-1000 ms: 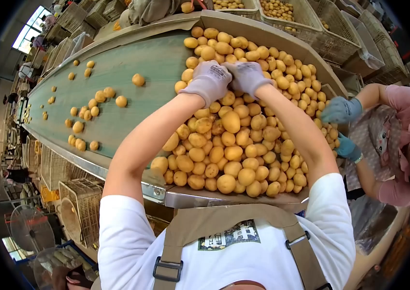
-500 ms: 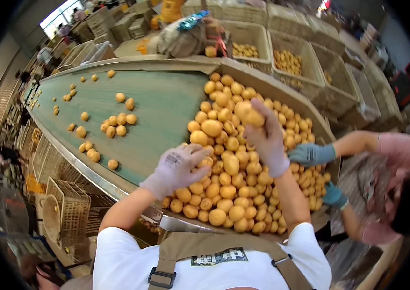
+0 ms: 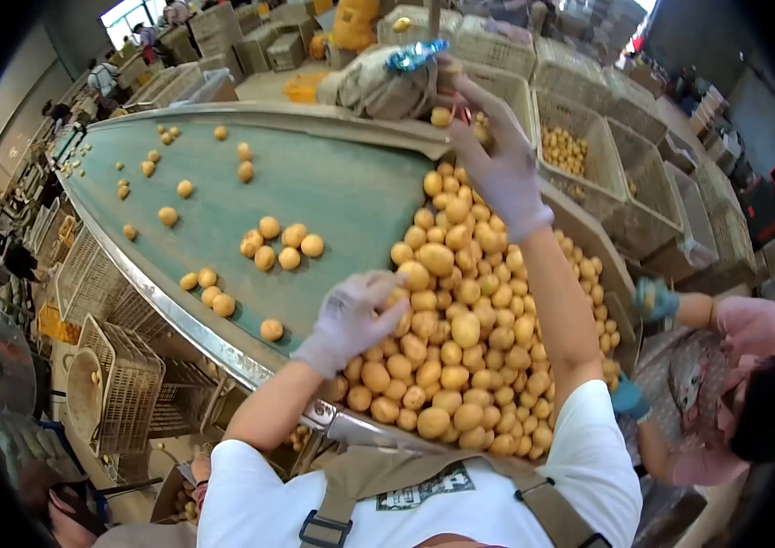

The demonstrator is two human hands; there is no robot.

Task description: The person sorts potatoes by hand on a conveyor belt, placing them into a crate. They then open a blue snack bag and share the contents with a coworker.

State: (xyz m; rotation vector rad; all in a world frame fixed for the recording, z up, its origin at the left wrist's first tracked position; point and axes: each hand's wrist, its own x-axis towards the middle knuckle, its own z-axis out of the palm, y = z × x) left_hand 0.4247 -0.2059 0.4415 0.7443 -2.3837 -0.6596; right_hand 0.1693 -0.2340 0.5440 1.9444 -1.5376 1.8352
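Observation:
My left hand [image 3: 351, 320], in a pale glove, curls around a potato [image 3: 396, 297] at the left edge of the large potato pile [image 3: 465, 331]. Above the far edge of the pile, my right hand [image 3: 503, 173], also gloved, is raised with its fingers apart and nothing held in it. A single potato [image 3: 401, 25] is in the air near the top of the view, beyond the cloth bundle [image 3: 387, 84].
Scattered potatoes lie on the green belt [image 3: 223, 196], edged by a metal rail [image 3: 232, 358]. Crates [image 3: 579, 151] stand beyond the far board. On the right a co-worker's blue-gloved hands [image 3: 657, 300] are beside the pile. Stacked baskets [image 3: 113, 393] stand lower left.
My right hand has moved up and away over the far edge and let go of the large potato. Potatoes on the belt have shifted toward the pile. The co-worker's upper hand has drawn back from it.

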